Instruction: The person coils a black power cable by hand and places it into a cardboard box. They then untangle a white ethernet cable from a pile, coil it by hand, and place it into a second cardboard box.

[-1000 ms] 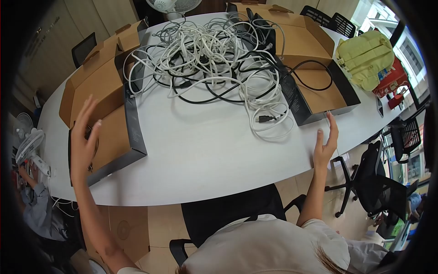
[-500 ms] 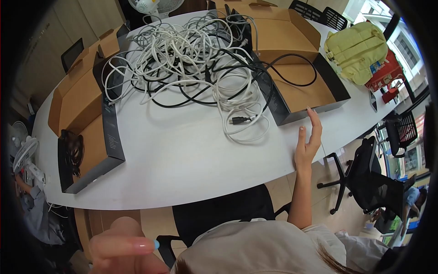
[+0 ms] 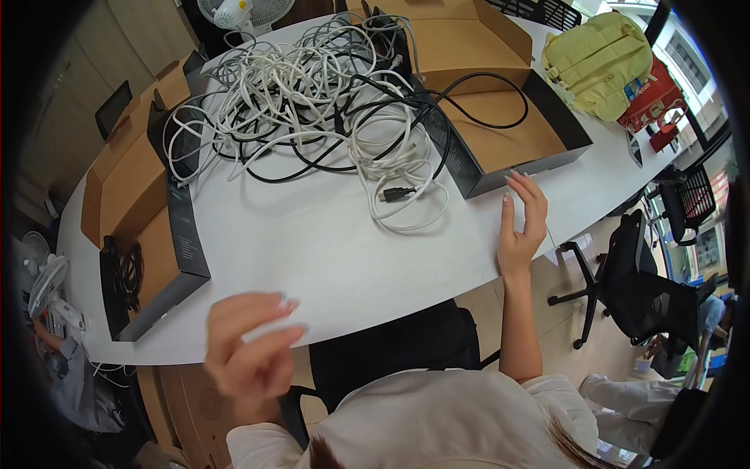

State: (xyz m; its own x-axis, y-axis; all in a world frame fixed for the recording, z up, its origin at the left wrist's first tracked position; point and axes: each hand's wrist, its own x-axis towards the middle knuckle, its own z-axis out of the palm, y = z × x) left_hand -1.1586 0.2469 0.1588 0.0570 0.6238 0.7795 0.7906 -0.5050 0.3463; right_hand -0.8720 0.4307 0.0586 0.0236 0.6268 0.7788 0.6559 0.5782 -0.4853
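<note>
A tangle of cables (image 3: 320,102) sprawls across the white table (image 3: 328,250) between two cardboard boxes; the right hand (image 3: 522,223) hovers open, empty, the left hand (image 3: 250,352) loosely curled, empty.

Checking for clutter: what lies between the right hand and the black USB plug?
In the head view, only bare white tabletop and a white cable loop lie between the right hand and the black USB plug.

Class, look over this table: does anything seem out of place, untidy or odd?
Yes: the white and black cables lie in one knotted heap across the table instead of coiled. One black cable trails into the open cardboard box near the right hand. The left hand holds nothing.
</note>
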